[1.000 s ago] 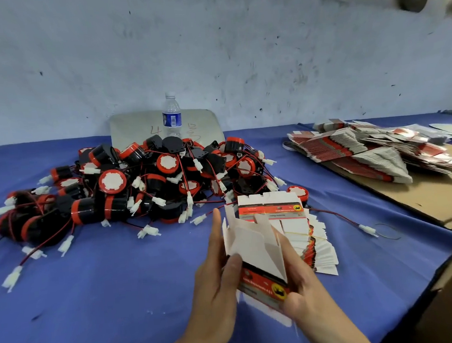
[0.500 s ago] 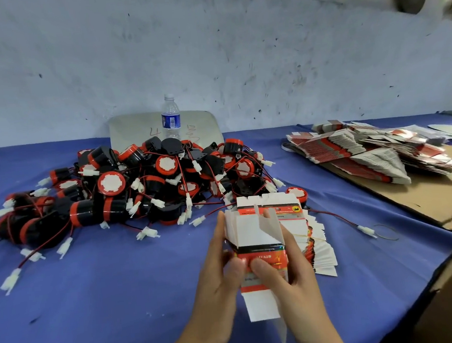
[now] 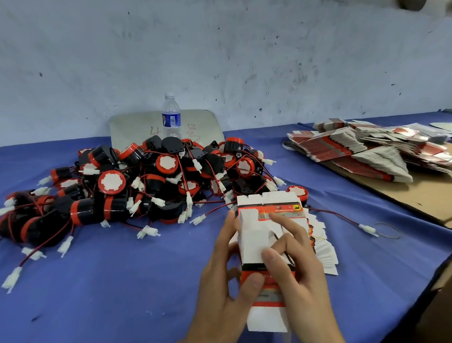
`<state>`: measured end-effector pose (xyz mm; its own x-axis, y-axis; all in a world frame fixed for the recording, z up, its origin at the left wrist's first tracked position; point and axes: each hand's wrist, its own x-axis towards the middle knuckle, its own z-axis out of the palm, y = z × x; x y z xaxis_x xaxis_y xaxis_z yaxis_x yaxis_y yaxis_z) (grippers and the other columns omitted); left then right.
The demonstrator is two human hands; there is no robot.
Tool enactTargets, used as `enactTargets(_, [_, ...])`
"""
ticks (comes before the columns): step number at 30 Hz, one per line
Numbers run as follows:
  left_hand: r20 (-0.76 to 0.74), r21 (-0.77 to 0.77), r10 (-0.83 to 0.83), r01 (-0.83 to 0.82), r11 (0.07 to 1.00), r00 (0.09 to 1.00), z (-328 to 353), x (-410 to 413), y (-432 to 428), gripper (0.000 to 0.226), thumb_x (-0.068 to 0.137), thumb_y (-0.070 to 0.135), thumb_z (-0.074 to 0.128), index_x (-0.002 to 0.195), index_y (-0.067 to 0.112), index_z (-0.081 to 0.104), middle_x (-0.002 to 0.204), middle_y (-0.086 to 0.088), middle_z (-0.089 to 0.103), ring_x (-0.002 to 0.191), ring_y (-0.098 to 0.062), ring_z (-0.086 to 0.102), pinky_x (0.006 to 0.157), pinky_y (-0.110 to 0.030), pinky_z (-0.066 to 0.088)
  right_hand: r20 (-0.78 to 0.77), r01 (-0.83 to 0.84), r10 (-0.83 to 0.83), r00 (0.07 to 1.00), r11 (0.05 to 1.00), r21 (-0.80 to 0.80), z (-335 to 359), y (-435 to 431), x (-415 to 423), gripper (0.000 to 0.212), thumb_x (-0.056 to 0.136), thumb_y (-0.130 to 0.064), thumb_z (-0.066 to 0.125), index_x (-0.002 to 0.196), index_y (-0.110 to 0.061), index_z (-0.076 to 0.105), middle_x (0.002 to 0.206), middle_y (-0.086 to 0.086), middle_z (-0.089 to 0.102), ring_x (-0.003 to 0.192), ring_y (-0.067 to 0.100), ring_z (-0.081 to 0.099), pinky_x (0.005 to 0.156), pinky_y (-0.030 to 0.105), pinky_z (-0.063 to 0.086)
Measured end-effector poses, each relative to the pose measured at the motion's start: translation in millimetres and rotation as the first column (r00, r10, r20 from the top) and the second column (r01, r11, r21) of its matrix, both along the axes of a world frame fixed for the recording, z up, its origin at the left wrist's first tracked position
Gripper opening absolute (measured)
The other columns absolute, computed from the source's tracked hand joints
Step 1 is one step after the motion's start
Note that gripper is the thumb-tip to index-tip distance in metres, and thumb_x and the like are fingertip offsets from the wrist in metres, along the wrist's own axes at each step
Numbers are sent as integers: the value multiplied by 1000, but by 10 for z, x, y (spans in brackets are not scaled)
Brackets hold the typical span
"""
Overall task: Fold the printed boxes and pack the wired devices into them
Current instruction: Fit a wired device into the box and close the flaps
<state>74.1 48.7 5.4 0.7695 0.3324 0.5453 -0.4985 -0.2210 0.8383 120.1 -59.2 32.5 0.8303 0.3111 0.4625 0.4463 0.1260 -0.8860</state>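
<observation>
Both hands hold one printed box (image 3: 256,253) upright above the blue tablecloth (image 3: 108,304). Left hand (image 3: 224,286) grips its left side, thumb on the red band. Right hand (image 3: 299,271) covers the right side, thumb on the white panel. Bottom flap hangs open toward the camera.

Just behind the box: small stack of flat boxes (image 3: 318,242), fanned. Beyond it, a pile of wired devices (image 3: 139,190), black and red with white connectors. One device (image 3: 297,192) lies apart beside the stack. Water bottle (image 3: 171,117) stands behind the pile. At right, a larger heap of flat boxes (image 3: 376,150) on cardboard sheet (image 3: 440,196).
</observation>
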Motion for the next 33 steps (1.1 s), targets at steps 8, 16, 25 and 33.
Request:
enactTargets(8, [112, 122, 25, -39, 992, 993, -16, -17, -15, 71, 85, 55, 62, 144, 56, 21, 147, 24, 40, 126, -2, 50, 88, -14, 48, -67, -151, 155, 986, 987, 62, 41, -37, 20, 34, 70, -10, 51, 98, -28, 61, 95, -7, 66, 81, 10, 64, 64, 22, 52])
enactTargets(16, [221, 355, 82, -158, 921, 972, -62, 14, 29, 58, 96, 52, 48, 149, 37, 30, 156, 9, 31, 142, -18, 34, 100, -36, 47, 67, -69, 70, 995, 997, -24, 80, -8, 31, 32, 78, -8, 48, 78, -28, 72, 88, -7, 65, 87, 10, 62, 69, 14, 46])
enactTargets(25, [243, 453, 137, -237, 859, 960, -34, -7, 4, 34, 96, 59, 40, 106, 29, 54, 118, 20, 52, 109, -9, 56, 83, -19, 50, -142, -14, 51, 989, 968, 249, -26, 6, -17, 28, 80, -40, 44, 99, -26, 57, 98, 18, 66, 93, 43, 60, 83, 55, 48])
enactTargets(33, [278, 492, 146, -271, 827, 949, -54, 1, 25, 32, 97, 57, 40, 97, 26, 51, 107, 15, 51, 100, -7, 54, 76, -19, 49, -49, -29, 41, 998, 977, 213, -58, 11, -2, 27, 82, -41, 42, 102, -29, 57, 91, 6, 65, 82, 31, 62, 72, 40, 49])
